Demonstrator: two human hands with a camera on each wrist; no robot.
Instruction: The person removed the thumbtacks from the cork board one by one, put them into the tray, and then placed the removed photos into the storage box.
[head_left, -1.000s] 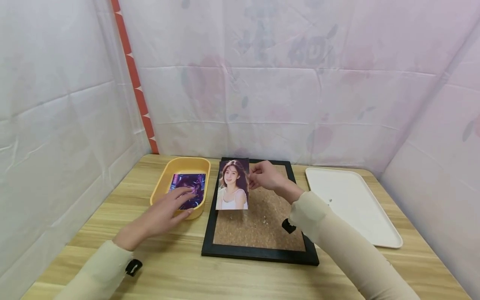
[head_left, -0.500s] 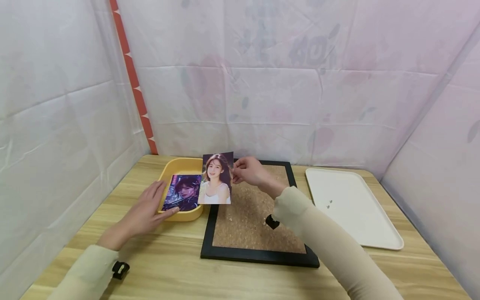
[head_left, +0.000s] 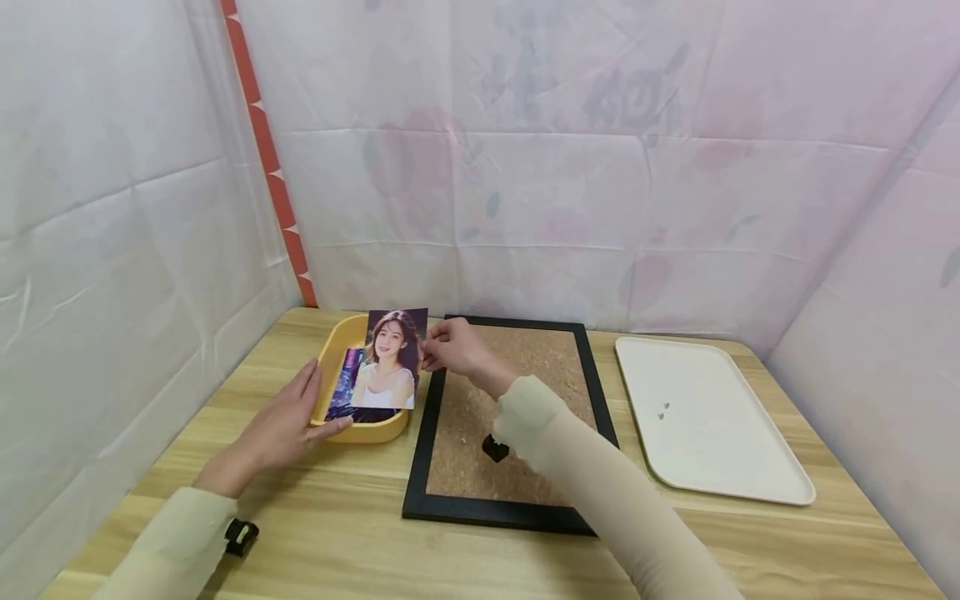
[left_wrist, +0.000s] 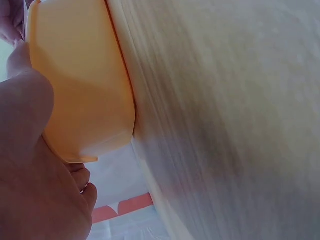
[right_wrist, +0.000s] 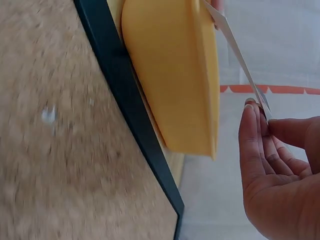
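Note:
My right hand pinches a portrait photo print by its right edge, thumb against fingers. The print is held over a yellow plastic box, covering part of another picture card with dark purple and blue colours inside. In the right wrist view the print is seen edge-on, slanting over the box rim. My left hand grips the box at its near left corner, fingers along the left side and thumb on the front rim. The left wrist view shows the box wall against that hand.
A cork board with a black frame lies right of the box, under my right forearm. Farther right is a white tray with a few tiny metallic pieces. White patterned sheets surround the wooden table.
My right hand has carried the photo print left, from above the cork board to above the box. My left hand has shifted from over the card to the box's left side.

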